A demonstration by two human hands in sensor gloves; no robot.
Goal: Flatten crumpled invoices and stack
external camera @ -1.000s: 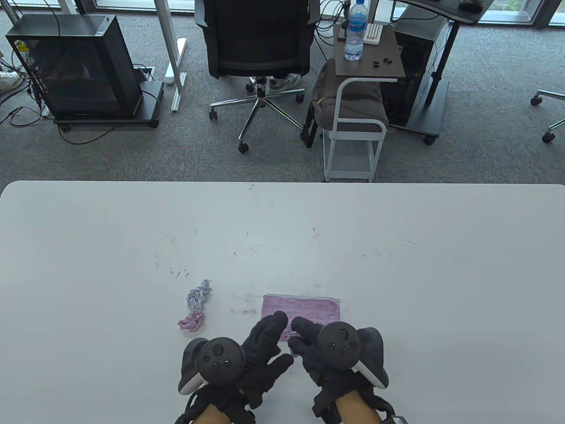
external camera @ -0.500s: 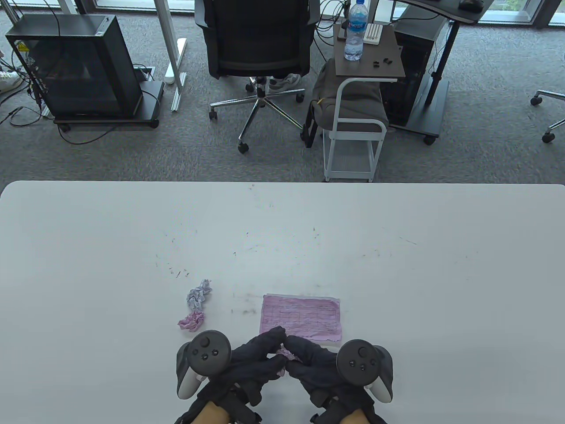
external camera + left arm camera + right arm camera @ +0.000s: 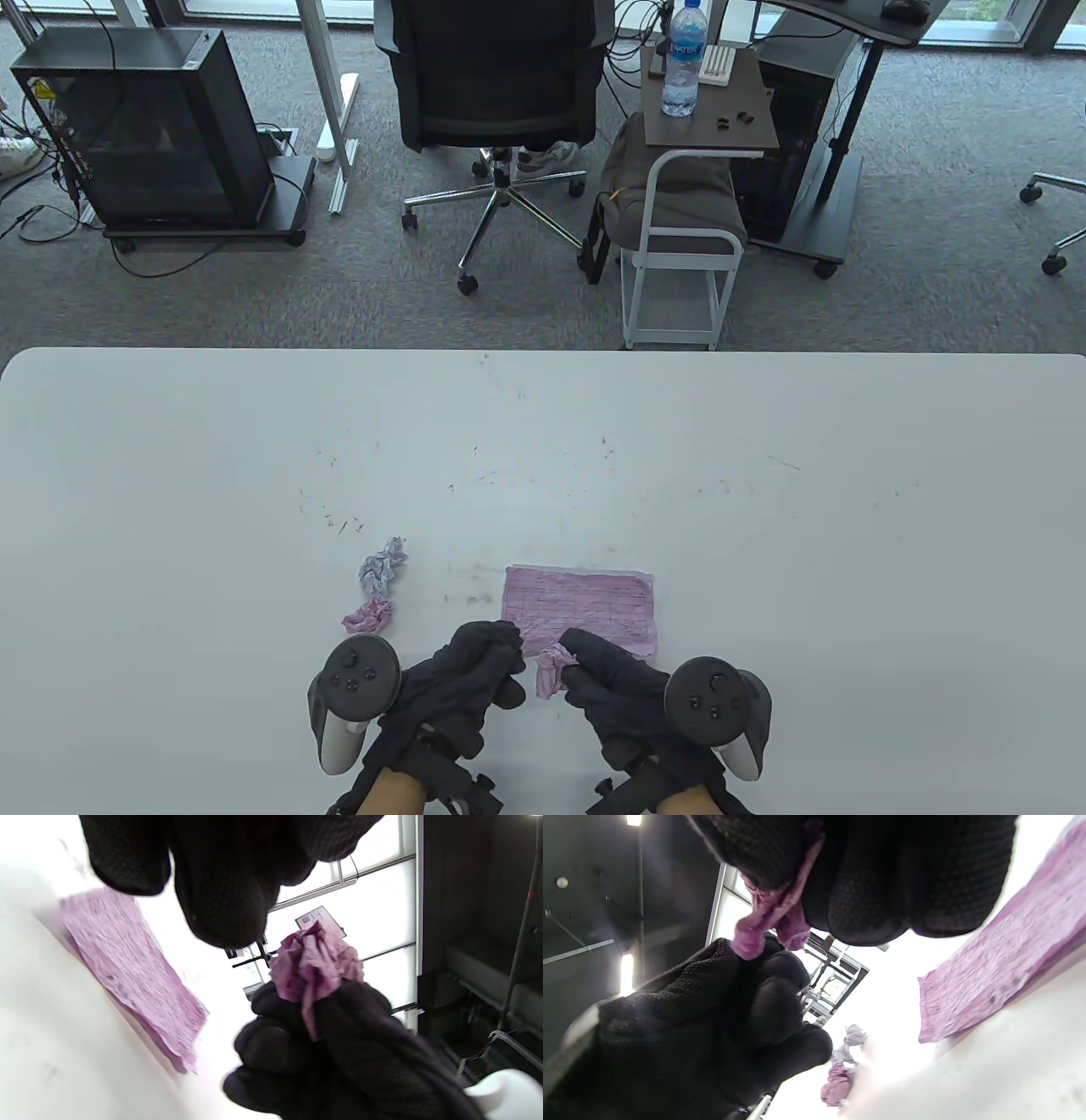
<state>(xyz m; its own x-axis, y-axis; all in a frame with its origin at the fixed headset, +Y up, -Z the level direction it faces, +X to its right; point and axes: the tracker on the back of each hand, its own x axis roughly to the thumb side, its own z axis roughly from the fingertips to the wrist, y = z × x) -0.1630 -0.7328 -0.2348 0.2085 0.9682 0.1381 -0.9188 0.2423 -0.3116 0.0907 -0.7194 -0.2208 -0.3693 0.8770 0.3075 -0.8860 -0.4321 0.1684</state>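
The right hand (image 3: 615, 688) pinches a crumpled pink invoice (image 3: 550, 666) between thumb and fingertips, just above the table (image 3: 764, 526). The left hand (image 3: 462, 679) is curled beside it (whether it grips the paper is hard to tell). A flattened pink invoice (image 3: 585, 607) lies just beyond; two crumpled balls, one pale (image 3: 382, 567), one pink (image 3: 369, 615), sit left.

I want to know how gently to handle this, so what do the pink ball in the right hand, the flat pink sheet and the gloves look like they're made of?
Pink ball: thin matte paper, judging by its sharp creases.
Flat pink sheet: seemingly the same thin paper, faintly wrinkled, printed with a grid.
Gloves, right hand and left hand: black knitted fabric; a mesh weave shows in the wrist views.
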